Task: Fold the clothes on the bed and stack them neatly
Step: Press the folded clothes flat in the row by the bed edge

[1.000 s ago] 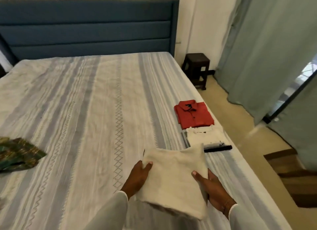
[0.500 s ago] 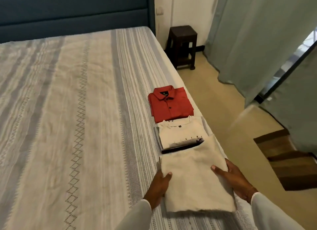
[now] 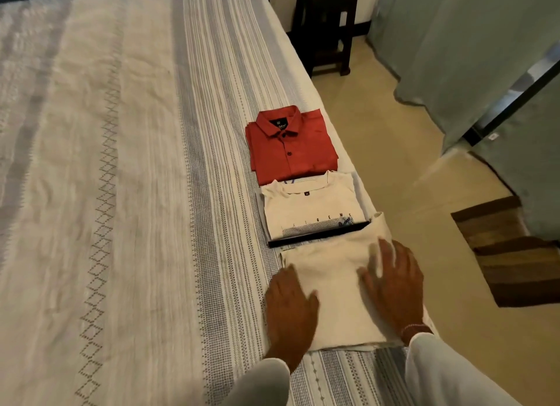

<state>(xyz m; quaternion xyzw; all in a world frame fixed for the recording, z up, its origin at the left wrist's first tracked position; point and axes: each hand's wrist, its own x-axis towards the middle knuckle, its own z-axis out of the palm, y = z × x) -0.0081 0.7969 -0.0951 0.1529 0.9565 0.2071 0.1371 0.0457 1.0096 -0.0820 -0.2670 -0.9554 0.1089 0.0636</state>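
Both hands flat, holding nothing: left hand (image 3: 289, 308) and right hand (image 3: 394, 287) press cream folded cloth (image 3: 336, 287); soft, light, floppy; lift by side edges under the palms.

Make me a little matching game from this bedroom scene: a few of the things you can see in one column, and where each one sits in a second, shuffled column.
Things:
1. folded red button-up shirt
2. folded white printed T-shirt
3. folded plain cream cloth
4. dark wooden stool

Places:
A. on the floor beside the bed
B. under both hands, left hand and right hand, nearest the camera
C. farthest of the three folded pieces along the edge of the striped bedspread
D. in the middle of the row of folded pieces

Pairs: 1-C, 2-D, 3-B, 4-A
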